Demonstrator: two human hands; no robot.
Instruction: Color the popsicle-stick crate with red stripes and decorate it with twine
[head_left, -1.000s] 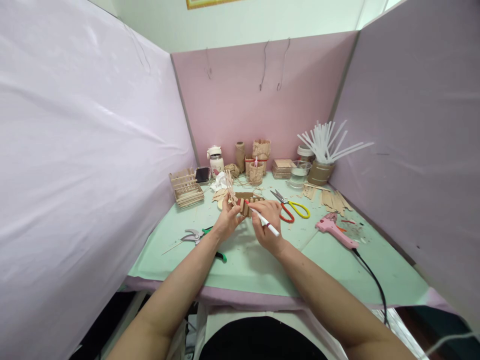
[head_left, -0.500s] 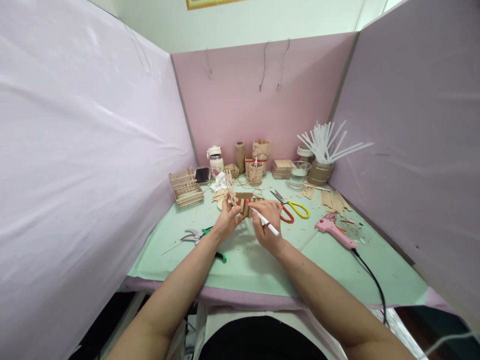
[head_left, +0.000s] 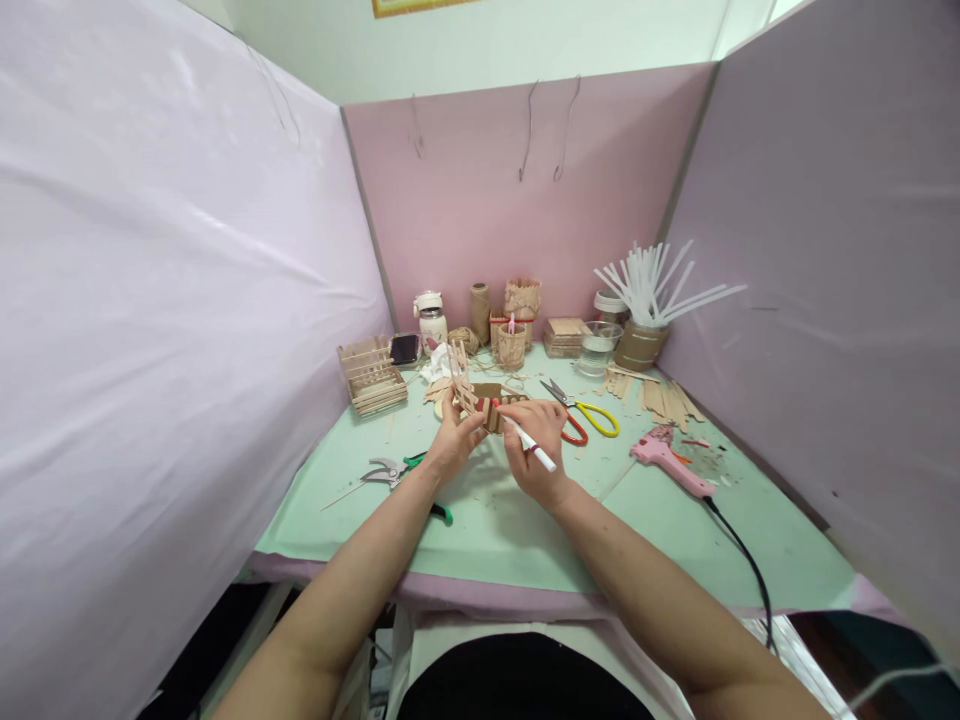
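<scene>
My left hand (head_left: 454,440) is closed on a small craft-stick model (head_left: 490,415) with brown card walls, pale wooden strips and some red on its near side. A fence-like part of thin sticks rises at its left end. In my right hand (head_left: 538,445) is a white marker pen (head_left: 541,457) with a dark red band, held in a writing grip. Its tip points at the model's near wall; whether it touches I cannot tell. Red-and-yellow-handled scissors (head_left: 581,412) lie just right of that hand. Green-handled pruning shears (head_left: 390,470) lie partly under my left forearm.
A pink glue gun (head_left: 671,462) with a black cord lies at the right. Loose wooden sticks (head_left: 667,402), a water bowl (head_left: 598,350) and a pot of white glue sticks (head_left: 641,345) stand behind it. A stick-built box (head_left: 373,385) sits at the left, near a bottle (head_left: 432,325).
Almost nothing differs. The model in my left hand has tilted very slightly, and the marker's rear end has shifted a little to the left.
</scene>
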